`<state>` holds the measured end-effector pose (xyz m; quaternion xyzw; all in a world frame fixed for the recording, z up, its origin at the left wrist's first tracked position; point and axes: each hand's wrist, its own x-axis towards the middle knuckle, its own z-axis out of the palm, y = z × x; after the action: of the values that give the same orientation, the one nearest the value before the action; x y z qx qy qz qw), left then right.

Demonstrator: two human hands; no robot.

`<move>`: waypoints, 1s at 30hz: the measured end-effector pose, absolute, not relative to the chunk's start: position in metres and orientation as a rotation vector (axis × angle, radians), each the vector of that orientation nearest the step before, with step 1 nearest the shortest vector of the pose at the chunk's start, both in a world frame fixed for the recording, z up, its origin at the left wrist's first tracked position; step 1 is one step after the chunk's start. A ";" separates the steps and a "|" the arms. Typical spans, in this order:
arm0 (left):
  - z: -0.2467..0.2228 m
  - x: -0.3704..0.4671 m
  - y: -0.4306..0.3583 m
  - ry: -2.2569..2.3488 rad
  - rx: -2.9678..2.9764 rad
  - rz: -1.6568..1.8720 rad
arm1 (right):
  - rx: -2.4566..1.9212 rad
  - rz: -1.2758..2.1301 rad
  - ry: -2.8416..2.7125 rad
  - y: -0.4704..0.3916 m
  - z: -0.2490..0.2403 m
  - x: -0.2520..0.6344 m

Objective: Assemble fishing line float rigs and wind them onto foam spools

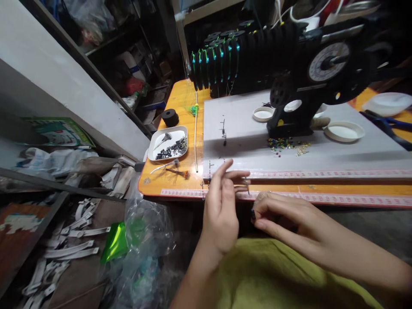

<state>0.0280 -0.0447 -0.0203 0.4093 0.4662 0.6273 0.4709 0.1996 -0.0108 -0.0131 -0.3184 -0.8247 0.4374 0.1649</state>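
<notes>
My left hand (223, 206) is raised at the table's front edge, its fingers spread, with a thin line and small dark pieces hanging beside them. Just to the right, my right hand (280, 214) pinches a small dark piece (252, 214) between thumb and forefinger. Beyond my left hand, small dark parts (224, 135) lie in a row on the grey board (238, 124). A pile of coloured beads or pins (280, 143) lies farther right, beside small gold pieces (302, 148).
A white tray (169, 143) of black and metal parts and a black spool (170, 117) stand on the orange table (180, 98) at left. The black machine (257, 56) overhangs the board. Shallow white dishes (344, 131) stand near its base. Plastic bags hang left of the table.
</notes>
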 end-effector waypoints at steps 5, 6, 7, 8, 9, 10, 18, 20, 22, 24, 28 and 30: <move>-0.010 0.030 -0.007 0.663 0.659 1.396 | -0.806 0.973 -2.455 0.002 0.001 0.210; -0.010 0.029 -0.006 0.626 0.644 1.373 | -0.843 0.976 -2.395 0.007 0.006 0.211; -0.011 0.028 -0.007 0.602 0.640 1.363 | -0.897 1.016 -2.301 0.013 0.012 0.212; -0.013 0.026 -0.008 0.584 0.643 1.354 | -0.959 1.097 -2.183 0.020 0.019 0.212; -0.014 0.026 -0.011 0.573 0.650 1.346 | -0.997 1.212 -2.045 0.028 0.024 0.210; -0.016 0.025 -0.014 0.568 0.657 1.334 | -1.001 1.350 -1.900 0.036 0.029 0.206; -0.027 0.038 -0.034 0.727 0.744 1.368 | -0.666 2.262 -1.406 0.071 0.035 0.166; -0.028 0.045 -0.038 0.802 0.783 1.402 | -0.619 2.364 -1.360 0.067 0.035 0.162; -0.027 0.052 -0.041 0.860 0.788 1.447 | -0.661 2.394 -1.266 0.062 0.035 0.159; -0.026 0.058 -0.043 0.847 0.751 1.480 | -0.735 2.372 -1.167 0.058 0.036 0.157; -0.023 0.066 -0.045 0.727 0.666 1.509 | -0.761 2.334 -1.067 0.053 0.037 0.155; -0.022 0.067 -0.046 0.685 0.640 1.523 | -0.757 2.343 -1.044 0.051 0.036 0.155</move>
<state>0.0666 -0.0459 -0.0224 0.2789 0.2987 0.6641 0.6260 0.1545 0.0512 0.0360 -0.2754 -0.3799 0.8522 0.2314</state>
